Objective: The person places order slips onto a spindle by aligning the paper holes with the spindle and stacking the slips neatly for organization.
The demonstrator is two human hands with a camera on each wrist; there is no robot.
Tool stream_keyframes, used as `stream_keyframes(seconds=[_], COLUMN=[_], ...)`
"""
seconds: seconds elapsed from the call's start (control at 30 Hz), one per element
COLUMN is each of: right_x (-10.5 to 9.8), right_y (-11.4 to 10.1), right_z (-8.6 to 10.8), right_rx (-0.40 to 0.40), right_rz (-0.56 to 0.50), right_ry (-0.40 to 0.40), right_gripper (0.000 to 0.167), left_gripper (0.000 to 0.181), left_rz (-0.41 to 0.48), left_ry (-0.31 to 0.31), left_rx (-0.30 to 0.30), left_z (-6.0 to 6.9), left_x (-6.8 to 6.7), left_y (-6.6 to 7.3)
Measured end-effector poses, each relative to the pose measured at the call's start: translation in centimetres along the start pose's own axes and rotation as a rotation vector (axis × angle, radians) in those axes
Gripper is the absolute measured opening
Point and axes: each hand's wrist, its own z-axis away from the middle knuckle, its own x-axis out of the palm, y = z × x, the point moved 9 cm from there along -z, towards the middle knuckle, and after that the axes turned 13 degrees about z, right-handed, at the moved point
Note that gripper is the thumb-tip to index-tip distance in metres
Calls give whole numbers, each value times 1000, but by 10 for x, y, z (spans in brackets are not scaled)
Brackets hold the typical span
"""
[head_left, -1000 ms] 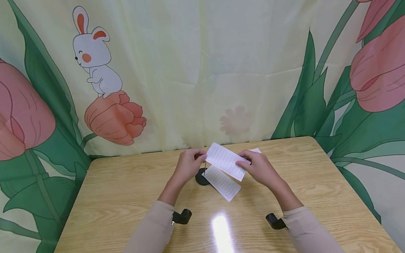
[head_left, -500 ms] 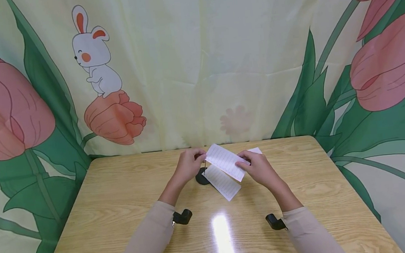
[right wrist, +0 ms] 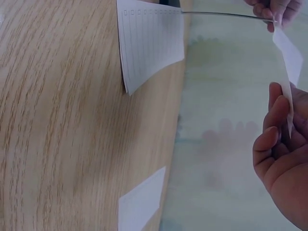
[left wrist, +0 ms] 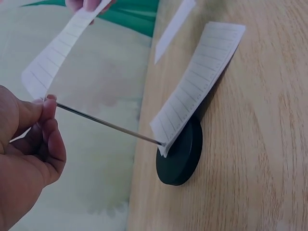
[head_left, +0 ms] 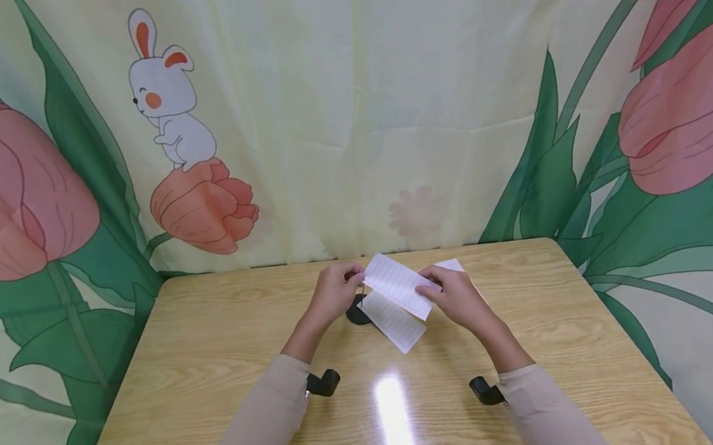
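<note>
A receipt spike with a round black base (left wrist: 179, 156) stands on the table, its thin metal rod (left wrist: 108, 124) pointing up. Several lined paper slips (head_left: 393, 322) are threaded at the bottom of the rod and fan out over the base. Above them, another lined paper slip (head_left: 398, 284) is held in the air between both hands. My left hand (head_left: 335, 288) pinches its left corner right at the rod's tip; whether the tip pierces the paper is hidden by the fingers. My right hand (right wrist: 288, 144) grips the slip's right end between thumb and fingers.
Behind the right hand, more white paper (right wrist: 143, 201) lies on the wooden table (head_left: 218, 390). A curtain printed with tulips and a rabbit (head_left: 171, 111) hangs at the table's far edge. Black wrist cameras (head_left: 323, 383) sit on both forearms.
</note>
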Motion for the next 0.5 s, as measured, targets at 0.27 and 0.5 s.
stream_keyframes(seconds=[0.27,0.5], right_x=[4,11], right_y=[1,5], right_z=[0,2], right_rx=[-15,12], right_rz=[21,25], right_ry=[2,-8], right_gripper=[17,14], left_gripper=[15,17], left_rz=[-4,-7], left_ry=[-9,-15], left_rx=[-6,-57], left_z=[-1,0], left_x=[2,4], left_y=[-5,-14])
